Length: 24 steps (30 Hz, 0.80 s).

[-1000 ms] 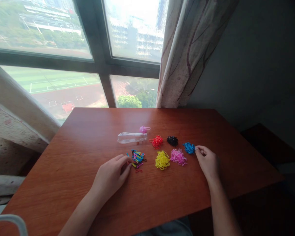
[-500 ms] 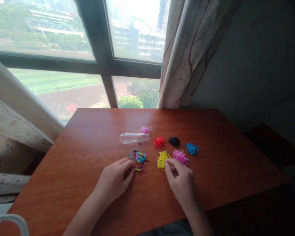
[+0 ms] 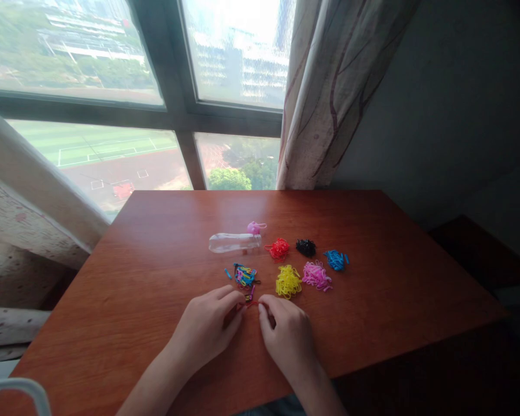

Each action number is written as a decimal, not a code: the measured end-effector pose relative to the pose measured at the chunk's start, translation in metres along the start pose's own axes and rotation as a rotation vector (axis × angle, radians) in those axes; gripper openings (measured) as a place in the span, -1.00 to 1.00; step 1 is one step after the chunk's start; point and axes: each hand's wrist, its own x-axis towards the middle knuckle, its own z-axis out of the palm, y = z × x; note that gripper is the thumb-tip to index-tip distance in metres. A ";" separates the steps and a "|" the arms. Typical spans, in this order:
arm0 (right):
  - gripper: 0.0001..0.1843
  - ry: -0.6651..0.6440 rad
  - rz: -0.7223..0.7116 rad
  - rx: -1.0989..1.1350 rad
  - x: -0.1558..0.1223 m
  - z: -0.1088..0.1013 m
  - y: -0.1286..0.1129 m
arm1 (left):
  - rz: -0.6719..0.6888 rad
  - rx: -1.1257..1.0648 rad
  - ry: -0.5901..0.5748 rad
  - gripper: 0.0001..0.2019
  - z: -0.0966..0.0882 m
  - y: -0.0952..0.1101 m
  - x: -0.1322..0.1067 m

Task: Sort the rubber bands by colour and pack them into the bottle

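Reddish-brown wood is offered first: the table (image 3: 156, 231), with the heap of yellow elastic bands (image 3: 288, 281) taken as landmark. Front-left of that heap, the left hand (image 3: 208, 320) is held with thumb and forefinger curled close; directly in front of it, the right hand (image 3: 290, 329) is bent likewise. Behind and left of the heap, a clear bottle (image 3: 234, 243) is laid on its side. Pink bands (image 3: 316, 275) are bunched just right; a mixed-colour cluster (image 3: 245, 275) is seen left; red bands (image 3: 278, 249) are massed behind, blue bands (image 3: 335, 260) far right, black bands (image 3: 305, 248) behind-right. And front-left of the heap, between the fingertips, a thin red band (image 3: 253, 303)! Whether it is gripped by either hand cannot be told. It could be flicked away if pinched too lightly; the mixed cluster could be scattered by a careless left knuckle; yellow strands could be dragged loose by the right.
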 end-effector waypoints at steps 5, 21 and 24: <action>-0.80 -0.028 -0.024 -0.011 -0.001 0.000 0.000 | -0.006 0.071 -0.031 -0.87 0.006 0.003 0.001; -0.80 -0.043 -0.025 0.003 0.001 -0.003 -0.002 | 0.025 -0.014 0.030 -0.82 0.004 -0.001 0.002; -0.80 -0.052 -0.028 -0.012 0.002 -0.004 -0.003 | 0.028 -0.027 0.056 -0.81 -0.005 0.003 0.011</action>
